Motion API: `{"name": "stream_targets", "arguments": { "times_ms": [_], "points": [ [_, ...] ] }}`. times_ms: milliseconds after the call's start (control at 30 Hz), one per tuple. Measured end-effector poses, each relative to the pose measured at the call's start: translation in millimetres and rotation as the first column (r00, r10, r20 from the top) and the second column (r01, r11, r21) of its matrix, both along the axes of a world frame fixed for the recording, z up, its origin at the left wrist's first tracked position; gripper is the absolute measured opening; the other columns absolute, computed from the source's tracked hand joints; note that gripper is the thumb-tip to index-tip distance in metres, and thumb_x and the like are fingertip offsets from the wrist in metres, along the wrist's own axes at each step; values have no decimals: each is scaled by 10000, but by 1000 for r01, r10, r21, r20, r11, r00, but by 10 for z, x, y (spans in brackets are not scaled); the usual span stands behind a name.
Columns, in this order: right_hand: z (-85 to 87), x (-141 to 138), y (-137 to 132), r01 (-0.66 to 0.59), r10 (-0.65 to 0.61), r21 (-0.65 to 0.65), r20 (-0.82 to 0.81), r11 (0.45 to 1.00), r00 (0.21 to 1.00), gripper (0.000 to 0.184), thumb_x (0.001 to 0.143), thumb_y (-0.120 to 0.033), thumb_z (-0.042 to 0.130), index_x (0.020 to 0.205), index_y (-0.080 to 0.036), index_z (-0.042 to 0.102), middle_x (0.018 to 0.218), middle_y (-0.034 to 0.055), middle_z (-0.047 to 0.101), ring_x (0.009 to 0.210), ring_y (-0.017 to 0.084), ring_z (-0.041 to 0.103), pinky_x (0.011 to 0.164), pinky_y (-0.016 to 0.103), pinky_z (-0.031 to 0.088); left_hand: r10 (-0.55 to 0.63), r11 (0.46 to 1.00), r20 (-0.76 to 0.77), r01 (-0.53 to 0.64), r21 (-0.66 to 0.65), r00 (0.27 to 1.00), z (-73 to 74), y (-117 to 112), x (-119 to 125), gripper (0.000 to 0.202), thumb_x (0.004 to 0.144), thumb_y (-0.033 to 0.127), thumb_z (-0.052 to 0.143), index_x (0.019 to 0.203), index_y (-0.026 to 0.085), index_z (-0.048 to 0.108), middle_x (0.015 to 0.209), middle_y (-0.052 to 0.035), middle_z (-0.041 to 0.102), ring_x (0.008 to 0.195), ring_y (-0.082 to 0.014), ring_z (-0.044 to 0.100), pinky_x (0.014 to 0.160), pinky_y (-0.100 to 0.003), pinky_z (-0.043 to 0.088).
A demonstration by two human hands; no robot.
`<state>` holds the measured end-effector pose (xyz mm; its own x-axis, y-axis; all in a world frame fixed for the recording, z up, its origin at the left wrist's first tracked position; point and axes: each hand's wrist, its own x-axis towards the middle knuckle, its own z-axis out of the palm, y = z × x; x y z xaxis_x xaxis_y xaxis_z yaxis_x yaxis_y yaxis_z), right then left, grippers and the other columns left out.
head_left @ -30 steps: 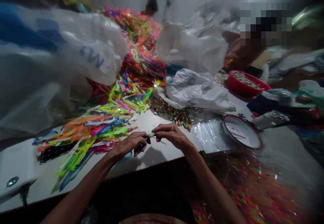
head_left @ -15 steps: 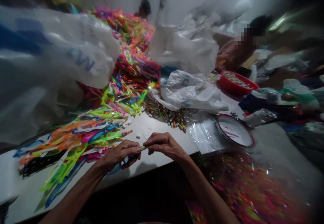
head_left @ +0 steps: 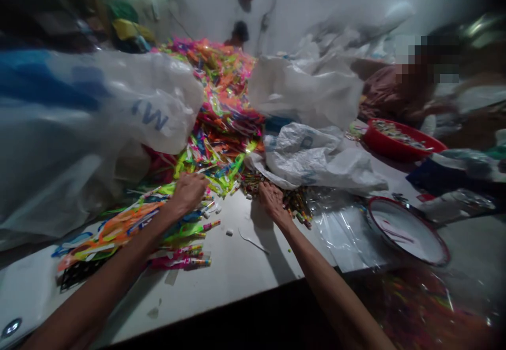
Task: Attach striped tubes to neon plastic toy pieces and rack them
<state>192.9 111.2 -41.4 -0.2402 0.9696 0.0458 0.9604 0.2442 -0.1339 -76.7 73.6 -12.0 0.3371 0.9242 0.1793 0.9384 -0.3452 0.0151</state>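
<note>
My left hand (head_left: 190, 193) reaches to the edge of a heap of neon plastic strips (head_left: 227, 97), its fingers curled; what they pinch, if anything, is hidden. My right hand (head_left: 272, 198) is at a pile of small patterned, pencil-like tubes (head_left: 298, 205), with fingertips bent down among them; whether one is gripped cannot be made out. Between the hands on the white table (head_left: 233, 281) lie a small white plug (head_left: 229, 232) and a thin hooked wire tool (head_left: 253, 242). Left of these, strips with patterned tube ends (head_left: 190, 260) lie in a row.
A large white sack (head_left: 118, 102) stands at left, a crumpled sack (head_left: 312, 149) behind the tubes. Transparent bags (head_left: 340, 229) and a red-rimmed round dish (head_left: 407, 229) lie at right. A red basin (head_left: 403, 139) of small pieces stands farther back, near another person (head_left: 387, 91).
My hands have parted from a piece held between them. The left went forward to the strips, the right forward to the tubes. The hooked tool now lies on the table; the view has shifted.
</note>
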Motion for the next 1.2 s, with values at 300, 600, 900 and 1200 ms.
{"name": "stream_targets", "arguments": {
  "times_ms": [300,600,900,1200],
  "points": [
    [-189,61,26,-69,68,14,62,998,996,287,866,-133,338,1074,-152,535,1092,127,573,1010,225,487,829,314,315,-185,979,56,179,96,981,-294,491,525,270,801,30,415,963,156,591,959,-77,641,941,-197,557,999,-428,288],
    [127,-26,-281,-67,-95,-156,-834,986,544,247,762,-356,528,892,-151,575,776,39,588,643,151,518,592,269,367,-64,976,324,-8,216,944,250,-271,832,257,836,81,351,1018,142,522,921,-89,614,892,-196,577,766,-318,435],
    [395,-75,-904,-455,-431,-448,-890,770,146,187,657,-301,699,747,-137,684,661,4,575,491,67,444,487,225,343,526,672,818,476,-567,232,-49,-992,791,263,857,431,379,896,183,461,619,37,521,426,-78,436,432,-208,314],
    [336,-63,-986,-576,-377,-422,-904,700,204,177,688,-254,687,814,-130,697,658,18,610,525,76,488,524,216,360,516,673,814,463,-577,266,19,-1164,758,137,790,269,434,761,155,503,707,24,539,494,-81,506,519,-227,368]
  ]
}}
